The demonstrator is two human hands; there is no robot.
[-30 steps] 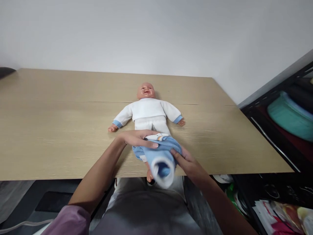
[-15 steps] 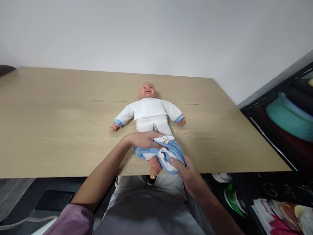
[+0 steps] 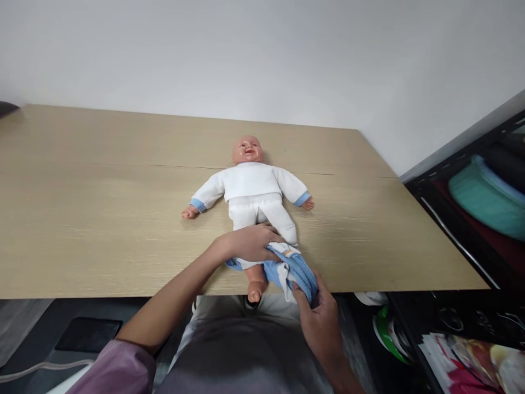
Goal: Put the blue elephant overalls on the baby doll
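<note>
At your near left, a dark flat slab [image 3: 88, 335] lies close to a pale cable [image 3: 45, 368], below the worktop [image 3: 102, 230]; at right, packets [image 3: 484, 358] and a green-edged ring [image 3: 383, 334] sit low down. Your right grip [image 3: 322, 316] is clamped on the blue garment [image 3: 302, 269] at the worktop's front edge, just beside a bare foot [image 3: 256, 285]. Your left grip [image 3: 248, 242] meets its printed rim and screens part of the leg; you can't tell whether those fingers pinch. Beyond, the doll [image 3: 253, 183] lies face up, arms spread, with a teal item [image 3: 486, 197] shelved far right.
</note>
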